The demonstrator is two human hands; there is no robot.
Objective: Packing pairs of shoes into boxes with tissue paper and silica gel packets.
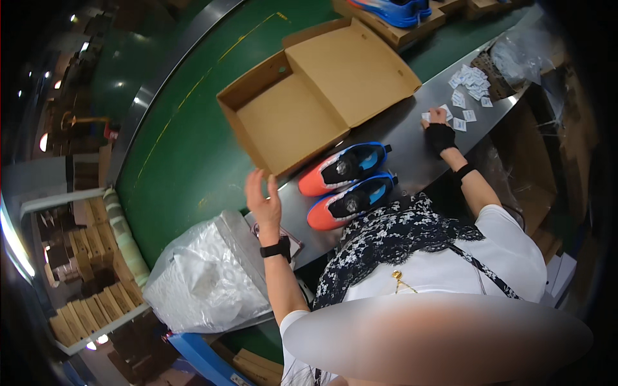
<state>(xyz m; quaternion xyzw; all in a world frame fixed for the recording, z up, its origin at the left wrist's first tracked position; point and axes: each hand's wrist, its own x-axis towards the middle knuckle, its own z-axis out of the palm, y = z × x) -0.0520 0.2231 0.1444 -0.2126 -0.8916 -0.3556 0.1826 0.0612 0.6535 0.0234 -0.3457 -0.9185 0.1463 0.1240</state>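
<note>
My left hand (pixel 264 201) is raised beside the near corner of an open brown cardboard shoebox (pixel 293 122). Its fingers are spread and hold nothing. On the metal bench strip, my right hand (pixel 440 130), in a black fingerless glove, has its fingers closed at a small white sachet (pixel 425 117). More white sachets (pixel 473 82) lie loosely piled beyond that hand. Between my hands sits a pair of sneakers, one farther (pixel 315 180) and one nearer (pixel 327 215), with orange-red toes, black uppers and blue heels. The box's lid is folded back, and its inside shows bare cardboard.
A green work surface (pixel 193 154) runs behind the metal strip (pixel 412 145). Clear plastic bags (pixel 209 273) are heaped left of my left forearm. A blue shoe (pixel 399 11) rests on cardboard at the far right. Another clear bag (pixel 524 55) lies at the right end. Boxes (pixel 96 312) fill a rack at left.
</note>
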